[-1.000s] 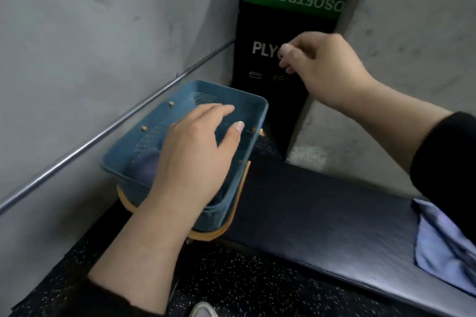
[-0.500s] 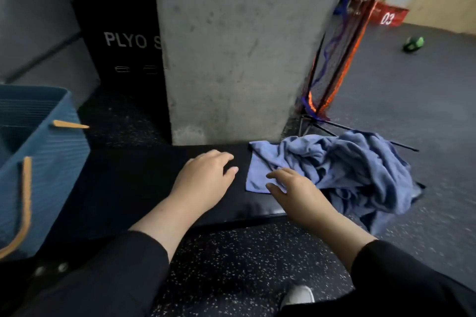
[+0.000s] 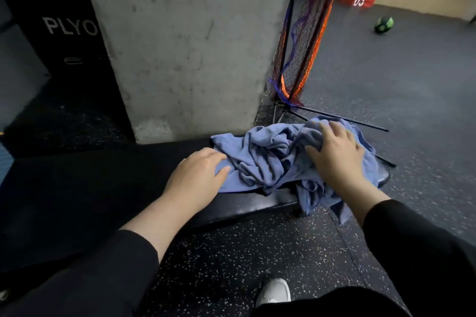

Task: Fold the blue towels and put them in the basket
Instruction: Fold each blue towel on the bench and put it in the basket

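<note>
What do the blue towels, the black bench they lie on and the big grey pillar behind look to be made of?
Blue towels: soft woven cloth, probably cotton, matte; they crumple into deep folds and hang limp over the edge.
Black bench: likely padded vinyl or leather-like cover; smooth, with a dull sheen along its front edge.
Grey pillar: bare concrete by its look; rough, mottled and pitted.

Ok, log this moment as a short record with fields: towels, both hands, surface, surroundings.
towels: crumpled pile of blue cloth towels, unfolded, one part hanging over the pad's front edge
left hand: fingers relaxed, resting on the pile's left edge
right hand: laid on top of the pile's right side, whether it grips is unclear
surface: black padded bench pad
surroundings: grey concrete pillar; orange and purple net frame; green ball on the floor
basket: not in view
</note>
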### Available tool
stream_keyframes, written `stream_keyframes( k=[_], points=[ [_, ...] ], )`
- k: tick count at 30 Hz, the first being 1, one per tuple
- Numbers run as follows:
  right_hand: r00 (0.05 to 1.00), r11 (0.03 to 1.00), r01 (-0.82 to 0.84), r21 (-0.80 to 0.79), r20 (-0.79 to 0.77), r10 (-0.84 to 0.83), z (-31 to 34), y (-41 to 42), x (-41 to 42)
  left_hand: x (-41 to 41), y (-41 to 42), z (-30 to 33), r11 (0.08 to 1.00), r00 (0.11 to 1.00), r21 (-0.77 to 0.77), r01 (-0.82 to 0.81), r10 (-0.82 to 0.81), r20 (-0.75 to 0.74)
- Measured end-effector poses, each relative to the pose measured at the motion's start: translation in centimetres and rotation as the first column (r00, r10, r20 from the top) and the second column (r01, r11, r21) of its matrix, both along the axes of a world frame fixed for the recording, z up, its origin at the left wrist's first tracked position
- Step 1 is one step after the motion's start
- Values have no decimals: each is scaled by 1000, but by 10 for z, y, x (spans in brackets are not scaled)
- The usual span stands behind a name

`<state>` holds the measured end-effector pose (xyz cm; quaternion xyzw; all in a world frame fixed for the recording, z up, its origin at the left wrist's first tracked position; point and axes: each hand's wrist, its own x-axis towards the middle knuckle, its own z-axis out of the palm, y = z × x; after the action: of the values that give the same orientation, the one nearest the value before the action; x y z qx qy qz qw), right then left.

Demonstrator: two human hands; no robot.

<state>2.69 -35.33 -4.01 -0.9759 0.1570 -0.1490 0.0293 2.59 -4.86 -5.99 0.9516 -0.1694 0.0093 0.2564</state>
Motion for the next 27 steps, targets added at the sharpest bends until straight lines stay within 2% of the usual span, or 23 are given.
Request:
stream_keyframes(
  k=[2, 8, 11, 14, 17, 19, 21, 24, 27],
  points=[
    [996, 999, 40, 2, -80, -39, -3, -21, 6, 1, -9, -2, 1000, 1000, -8, 19, -18, 6],
    [998, 997, 5, 73, 56, -9, 11, -34, 18, 4, -15, -11, 998, 999, -24, 52, -52, -3],
    [964, 968, -73, 241, 266, 6, 43, -25, 19, 8, -11, -12, 998, 999, -48, 40, -40, 5],
    [865, 919, -197, 342, 502, -1, 89, -6, 16, 11, -6, -13, 996, 1000, -85, 19, -17, 24],
    [766, 857, -322, 403, 643, -14, 132, 16, 18, 12, 0, -10, 986, 999, -164, 0, 8, 52],
    [715, 812, -409, 416, 699, 3, 156, 36, 20, 13, 5, -4, 963, 995, -269, -26, 51, 86],
    [674, 759, -508, 408, 736, 55, 174, 63, 19, 13, 9, 6, 904, 988, -421, -72, 121, 92],
    [632, 661, -629, 410, 764, 128, 187, 110, 18, 12, 24, 26, 731, 973, -668, -140, 225, 42],
    [638, 544, -698, 465, 749, 179, 174, 163, 20, 9, 51, 49, 577, 921, -787, -219, 388, 28]
  ],
)
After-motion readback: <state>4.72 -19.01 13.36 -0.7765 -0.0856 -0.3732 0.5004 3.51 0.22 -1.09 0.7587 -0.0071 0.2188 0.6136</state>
